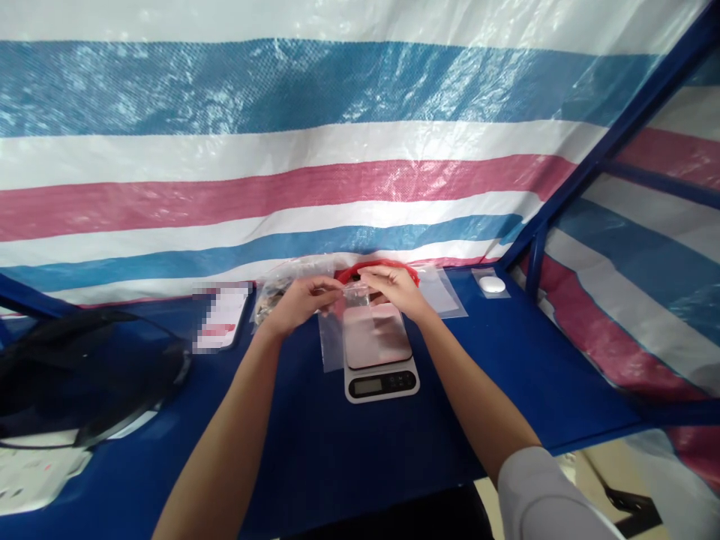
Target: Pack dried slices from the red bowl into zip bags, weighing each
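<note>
My left hand (pixel 299 302) has its fingers closed in a pinch on the left edge of a small clear plastic bag (pixel 355 294). From the other side, my right hand (pixel 394 289) is closed on the same bag. The bag is held above a white kitchen scale (pixel 378 341) with a dark display strip at its front; I cannot make out what is inside the bag. Behind my hands, partly hidden by them, shows the rim of a red container (pixel 365 266). Beside my left hand lies a clear bag with small items (pixel 270 298) in it.
A flat clear bag (pixel 331 349) lies left of the scale, with more clear bags (pixel 444 294) to the right. Further right is a white rounded case (pixel 491 285). A phone (pixel 228 319), a black mesh-like object (pixel 90 375) and a white power strip (pixel 34 476) are on the left of the blue table (pixel 360 457).
</note>
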Motion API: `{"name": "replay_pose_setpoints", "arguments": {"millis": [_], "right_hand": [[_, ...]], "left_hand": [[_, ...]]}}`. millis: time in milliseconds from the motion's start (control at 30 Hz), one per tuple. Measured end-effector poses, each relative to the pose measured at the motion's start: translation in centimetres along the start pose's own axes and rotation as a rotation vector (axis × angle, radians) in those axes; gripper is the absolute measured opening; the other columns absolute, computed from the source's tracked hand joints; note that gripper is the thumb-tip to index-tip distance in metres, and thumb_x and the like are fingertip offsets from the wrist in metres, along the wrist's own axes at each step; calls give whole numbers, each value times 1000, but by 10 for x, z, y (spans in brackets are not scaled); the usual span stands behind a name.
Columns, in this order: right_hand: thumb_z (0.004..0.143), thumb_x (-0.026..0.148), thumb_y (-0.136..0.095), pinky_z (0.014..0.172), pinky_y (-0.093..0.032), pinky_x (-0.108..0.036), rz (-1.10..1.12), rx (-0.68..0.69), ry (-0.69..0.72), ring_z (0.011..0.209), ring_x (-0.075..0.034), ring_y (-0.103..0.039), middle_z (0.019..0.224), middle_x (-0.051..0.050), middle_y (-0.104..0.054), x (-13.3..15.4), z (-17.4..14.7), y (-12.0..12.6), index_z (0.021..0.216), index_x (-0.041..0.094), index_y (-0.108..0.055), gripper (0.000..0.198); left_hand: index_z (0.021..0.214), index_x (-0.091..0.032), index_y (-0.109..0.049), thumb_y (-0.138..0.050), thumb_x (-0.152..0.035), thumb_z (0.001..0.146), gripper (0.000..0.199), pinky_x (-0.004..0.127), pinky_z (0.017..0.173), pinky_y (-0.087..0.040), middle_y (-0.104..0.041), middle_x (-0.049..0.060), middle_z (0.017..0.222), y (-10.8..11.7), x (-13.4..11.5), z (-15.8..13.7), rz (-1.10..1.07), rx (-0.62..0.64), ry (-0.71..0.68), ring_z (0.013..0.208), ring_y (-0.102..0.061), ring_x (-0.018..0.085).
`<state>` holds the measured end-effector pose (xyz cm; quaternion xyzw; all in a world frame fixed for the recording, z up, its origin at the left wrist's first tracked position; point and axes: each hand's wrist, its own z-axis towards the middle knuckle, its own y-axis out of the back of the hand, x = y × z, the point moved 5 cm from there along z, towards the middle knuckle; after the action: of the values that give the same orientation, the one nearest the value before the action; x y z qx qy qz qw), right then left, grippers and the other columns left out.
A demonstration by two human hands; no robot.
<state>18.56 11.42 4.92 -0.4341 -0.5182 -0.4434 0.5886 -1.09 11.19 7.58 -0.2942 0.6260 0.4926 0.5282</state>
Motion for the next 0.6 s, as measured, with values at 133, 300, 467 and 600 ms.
{"name": "replay_pose_setpoints", "arguments": {"millis": [133,300,467,600], "right_hand": [[77,46,-78,56,-62,-25,-138,95,19,78,-20,-74,91,-4,-78,-7,7,-4,98,22,-79,32],[78,41,-76,53,-60,-24,-221,61,1,69,-16,-71,80,-3,-76,-15,11,8,92,20,-80,26],[80,36,-72,54,-58,-25,-319,-50,21,62,-16,-69,76,-1,-75,-14,14,22,86,21,-80,17],[82,35,-70,57,-57,-27,-396,-55,77,63,-17,-69,77,-1,-75,-7,13,23,88,23,-80,17]], "left_hand": [[90,-19,-78,-78,-46,74,31,24,55,-47,-73,4,75,-3,3,7,84,-9,-48,60,-60,15],[97,-18,-77,-72,-49,80,36,32,76,-56,-76,9,101,-4,6,10,275,-187,-205,80,-68,21],[98,-19,-78,-64,-43,88,30,35,91,-53,-74,10,105,-6,-17,2,527,-385,-436,97,-68,24],[86,-19,-79,-62,-43,90,30,29,70,-52,-75,5,82,-17,-16,3,525,-305,-310,71,-66,19]]}}
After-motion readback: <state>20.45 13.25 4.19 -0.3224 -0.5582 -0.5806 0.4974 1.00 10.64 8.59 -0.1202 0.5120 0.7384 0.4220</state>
